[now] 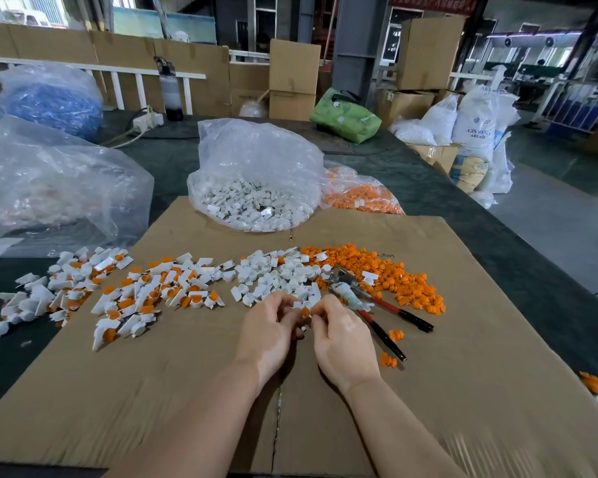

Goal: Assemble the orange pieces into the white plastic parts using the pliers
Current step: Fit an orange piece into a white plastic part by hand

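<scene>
Orange against white, a small orange plastic piece sits in a white plastic part, pinched between the curled fingertips of the left hand and the right hand above a flat brown cardboard sheet. Just right lie red-and-black-handled pliers, untouched. Beyond spread loose white parts, an orange pile and assembled pieces to the left.

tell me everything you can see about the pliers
The pliers lie flat on the cardboard, right of the right hand, which hides no part of them; neither hand holds them. The metal head points up-left into the orange pieces, with pale cloth or tape wrapped near the joint. Two thin handles, red then black at the tips, splay toward the lower right. Whether the jaws are shut is unclear.
</scene>
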